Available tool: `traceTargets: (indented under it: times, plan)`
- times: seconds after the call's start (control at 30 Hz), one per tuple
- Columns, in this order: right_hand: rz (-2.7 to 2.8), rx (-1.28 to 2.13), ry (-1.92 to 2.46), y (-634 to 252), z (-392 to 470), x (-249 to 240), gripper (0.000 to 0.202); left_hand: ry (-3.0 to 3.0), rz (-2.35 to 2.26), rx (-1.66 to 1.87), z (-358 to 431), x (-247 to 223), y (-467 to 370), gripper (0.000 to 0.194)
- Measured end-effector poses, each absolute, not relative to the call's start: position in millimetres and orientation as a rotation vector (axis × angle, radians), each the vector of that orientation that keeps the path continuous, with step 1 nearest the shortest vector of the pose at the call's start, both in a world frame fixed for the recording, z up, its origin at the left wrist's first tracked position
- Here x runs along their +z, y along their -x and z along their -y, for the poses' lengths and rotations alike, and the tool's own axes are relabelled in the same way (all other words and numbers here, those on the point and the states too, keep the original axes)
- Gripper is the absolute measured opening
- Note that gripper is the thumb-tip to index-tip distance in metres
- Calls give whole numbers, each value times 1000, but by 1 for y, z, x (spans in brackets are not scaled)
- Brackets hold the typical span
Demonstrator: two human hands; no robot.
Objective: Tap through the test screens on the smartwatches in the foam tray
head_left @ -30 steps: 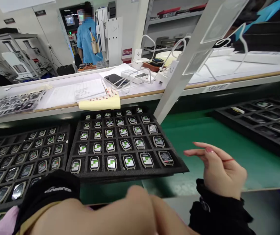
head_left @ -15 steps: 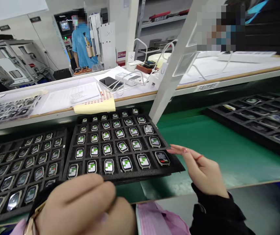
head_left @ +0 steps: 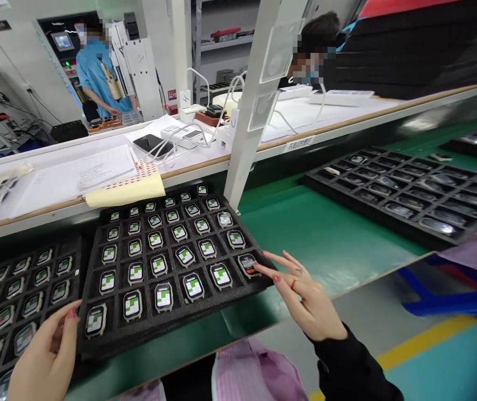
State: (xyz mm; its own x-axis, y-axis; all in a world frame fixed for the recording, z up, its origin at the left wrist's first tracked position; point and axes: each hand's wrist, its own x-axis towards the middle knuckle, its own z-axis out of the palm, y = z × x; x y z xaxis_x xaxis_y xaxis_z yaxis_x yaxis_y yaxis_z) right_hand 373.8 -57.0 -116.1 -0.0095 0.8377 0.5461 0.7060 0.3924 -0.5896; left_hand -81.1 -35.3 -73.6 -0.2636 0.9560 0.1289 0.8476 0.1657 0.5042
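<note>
A black foam tray [head_left: 146, 333] holds rows of watches, most with green and white screens. My left hand [head_left: 48, 353] is at the tray's left front corner, its thumb and fingers close together at the edge; whether anything is between them is hidden. On the other side, my right hand [head_left: 305, 295] has its fingers spread, one fingertip at the corner watch [head_left: 248, 265], whose screen is dark with a red mark, and the others by the tray's right edge. A second tray of watches [head_left: 80, 259] lies to the left.
On the green bench [head_left: 275, 223], another watch tray [head_left: 422, 239] lies at the right. A white post [head_left: 250, 117] rises behind the middle tray. The shelf above carries papers, a phone [head_left: 153, 146] and cables. Two people are beyond it; a pink sleeve shows at the right.
The view has turned right. My left hand has gone from in front of the tray to its left corner. My right hand's finger has reached over the corner watch.
</note>
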Motion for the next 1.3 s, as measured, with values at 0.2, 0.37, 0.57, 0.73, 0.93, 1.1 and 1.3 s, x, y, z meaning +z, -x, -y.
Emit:
traceTargets:
  times: [0.2,0.37,0.57,0.73,0.93,1.1,1.3]
  plan:
    - [1599,188,1590,-378,43,-103,36,-1659,-2165,500,35,-83,88,60]
    - [1728,287,1908,-372,20,-96,47,-1862,-2167,449,33,-75,66,67]
    - [1864,384,2102,-356,7,-90,39,-2143,-2028,495,33,-78,48,61]
    - [1901,486,2026,-362,4,-96,33,-2096,-2058,518,27,-78,45,49]
    - [1845,555,1837,-375,-2,-104,30,-1965,-2006,458,18,-72,54,42]
    - [1573,1023,1774,-378,-3,-98,36,-1896,-1923,358,13,-62,60,48]
    - [1151,1361,1588,-384,-3,-98,43,-1735,-1834,263,23,-52,74,55]
